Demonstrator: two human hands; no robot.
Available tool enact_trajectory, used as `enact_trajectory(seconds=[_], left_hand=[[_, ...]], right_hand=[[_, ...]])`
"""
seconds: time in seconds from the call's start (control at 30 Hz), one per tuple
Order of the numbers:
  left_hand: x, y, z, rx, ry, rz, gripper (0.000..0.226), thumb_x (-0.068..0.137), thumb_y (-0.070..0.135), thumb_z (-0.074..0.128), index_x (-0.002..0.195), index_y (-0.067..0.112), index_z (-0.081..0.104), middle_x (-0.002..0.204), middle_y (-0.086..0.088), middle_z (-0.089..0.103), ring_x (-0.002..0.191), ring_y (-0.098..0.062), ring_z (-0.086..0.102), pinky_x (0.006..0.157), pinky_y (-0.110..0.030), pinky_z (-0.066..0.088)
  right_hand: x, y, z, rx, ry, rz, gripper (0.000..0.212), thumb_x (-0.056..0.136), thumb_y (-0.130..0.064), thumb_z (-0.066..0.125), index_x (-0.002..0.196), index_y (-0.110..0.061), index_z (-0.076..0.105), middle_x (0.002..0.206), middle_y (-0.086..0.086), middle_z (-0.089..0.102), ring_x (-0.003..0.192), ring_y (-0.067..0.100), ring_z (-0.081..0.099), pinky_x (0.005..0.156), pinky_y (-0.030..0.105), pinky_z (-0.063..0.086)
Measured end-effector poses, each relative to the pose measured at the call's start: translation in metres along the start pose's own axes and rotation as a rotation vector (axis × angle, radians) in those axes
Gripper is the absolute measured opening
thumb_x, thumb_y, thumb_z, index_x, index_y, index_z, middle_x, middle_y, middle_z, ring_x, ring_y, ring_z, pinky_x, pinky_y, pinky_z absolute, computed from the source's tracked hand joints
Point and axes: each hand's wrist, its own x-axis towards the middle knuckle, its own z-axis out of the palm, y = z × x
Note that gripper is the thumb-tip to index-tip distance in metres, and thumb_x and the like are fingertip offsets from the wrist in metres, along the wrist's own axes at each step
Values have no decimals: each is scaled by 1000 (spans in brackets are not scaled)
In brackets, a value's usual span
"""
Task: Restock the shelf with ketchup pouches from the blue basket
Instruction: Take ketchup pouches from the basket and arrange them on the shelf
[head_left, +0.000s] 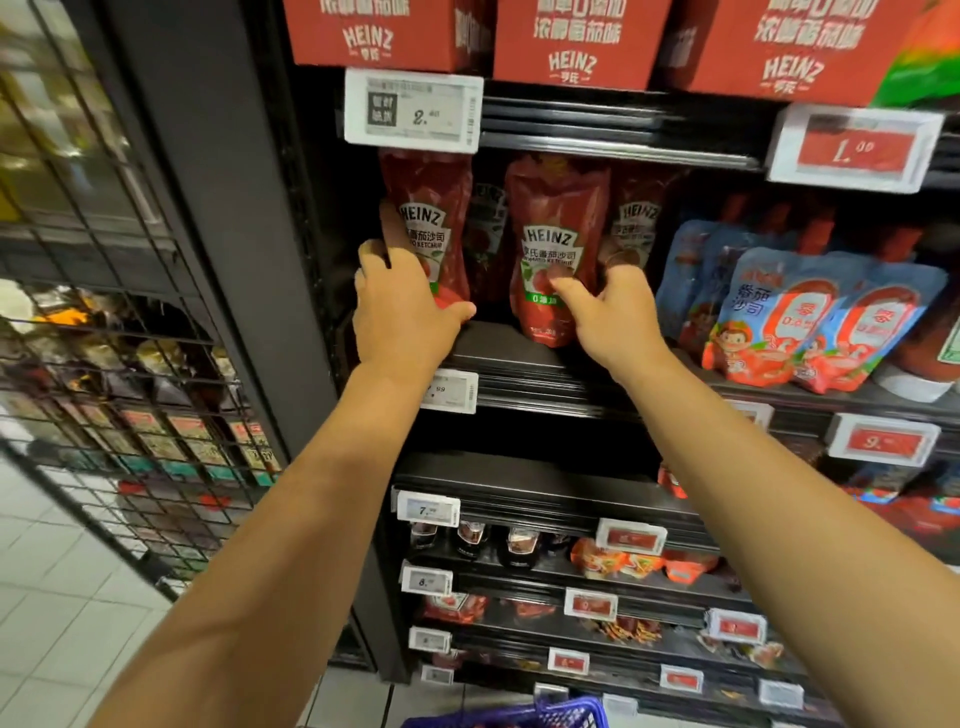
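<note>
Two red Heinz ketchup pouches stand upright at the front of the dark shelf (519, 358). My left hand (400, 306) grips the left pouch (428, 228) near its base, fingers behind it and thumb in front. My right hand (613, 317) holds the lower part of the right pouch (556, 244), thumb on its front. More Heinz pouches (636, 218) stand behind in shadow. The rim of the blue basket (524, 716) shows at the bottom edge, below my arms.
Red Heinz cartons (571, 41) fill the shelf above. Blue-and-red pouches (810, 317) stand to the right on the same shelf. Price tags (413, 109) line the shelf edges. Lower shelves hold bottles and sachets. A black wire rack (104, 322) stands to the left.
</note>
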Motion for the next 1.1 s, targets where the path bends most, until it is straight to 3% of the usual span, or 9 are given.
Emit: enact_trajectory(seconds=[0.07,0.13,0.23,0.4,0.57,0.63,0.77,0.93,1.1], left_hand=[[-1,-2,7,-25,9,-5,76,73,46,87,123,5,49,143,-21,42,130,-39,46,98,-46,47],[-1,-5,12,-63,14,-14,73,74,44,87,122,5,49,140,-20,45,129,-38,47,98,-44,47],[1,-10,16,-113,23,-25,75,73,43,88,123,3,49,138,-20,46,126,-37,48,100,-43,48],[1,-13,19,-146,59,-32,78,72,43,89,127,4,50,134,-18,50,124,-36,51,101,-45,49],[-8,-12,23,-155,149,-14,59,76,38,86,113,8,52,132,-14,50,124,-33,50,98,-44,52],[-9,-13,23,-161,159,-9,60,77,34,85,119,6,52,142,-13,44,130,-32,47,103,-41,49],[-9,-13,19,-202,161,0,67,78,30,85,131,7,51,131,-10,52,125,-29,53,103,-43,50],[-12,-14,17,-213,164,-3,55,79,27,86,122,7,57,111,-5,59,105,-23,60,84,-21,42],[-10,-14,17,-269,136,-25,64,80,23,85,134,10,53,112,-5,62,106,-20,61,87,-21,44]], right_hand=[[2,6,4,-45,-9,26,37,93,-40,67,82,-5,66,68,5,67,63,10,63,60,40,48],[4,10,5,-77,-52,64,50,94,-46,65,93,4,67,82,16,70,76,29,65,72,47,51],[3,15,3,-201,-56,53,46,91,-48,66,76,-6,59,69,5,59,63,22,54,62,34,40],[-2,13,3,-354,-77,33,50,87,-58,67,76,-12,52,72,2,57,65,16,51,51,30,35],[2,-4,23,-407,-70,19,50,85,-58,71,82,-9,59,72,0,57,68,17,52,61,29,41],[3,-13,33,-462,-91,14,51,86,-56,70,72,-10,52,64,-2,50,61,16,48,56,29,36],[1,-19,47,-428,-135,57,58,83,-53,75,59,-12,41,55,0,44,51,16,45,44,27,27],[-4,-12,54,-389,-70,91,58,79,-49,80,62,-16,36,63,1,44,53,12,39,43,26,24],[2,-13,57,-450,-120,89,57,84,-48,76,60,-12,38,61,2,44,52,11,38,43,26,23]])
